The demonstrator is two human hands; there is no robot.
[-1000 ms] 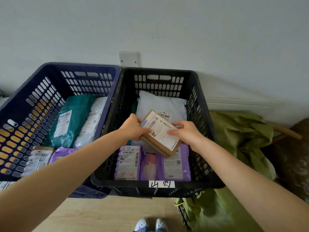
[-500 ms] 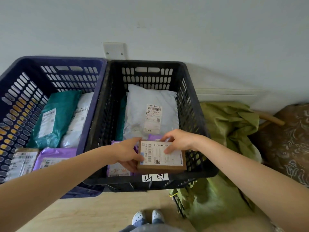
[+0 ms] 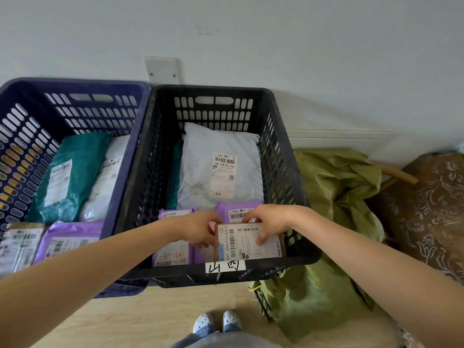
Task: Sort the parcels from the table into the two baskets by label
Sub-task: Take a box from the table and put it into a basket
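A small brown cardboard parcel point(image 3: 247, 243) with a white label lies low in the front right corner of the black basket point(image 3: 155, 156). My left hand point(image 3: 198, 231) holds its left edge. My right hand point(image 3: 268, 222) grips its far edge, thumb down on the label. Under and beside it are purple mailers point(image 3: 173, 249) and, further back, a grey mailer point(image 3: 221, 169). The blue basket point(image 3: 22, 126) on the left holds a teal mailer point(image 3: 67, 177), a white one, a purple one and a taped box.
Both baskets stand against a pale wall on a stand above a wooden floor. A handwritten tag point(image 3: 225, 267) is stuck on the black basket's front rim. A green sack point(image 3: 334, 197) lies right of the baskets, a patterned brown cushion point(image 3: 431, 207) beyond it.
The brown parcel has come down from mid-air above the grey mailer to the basket's front right corner, turning flat. Both hands stayed on it and moved toward me.
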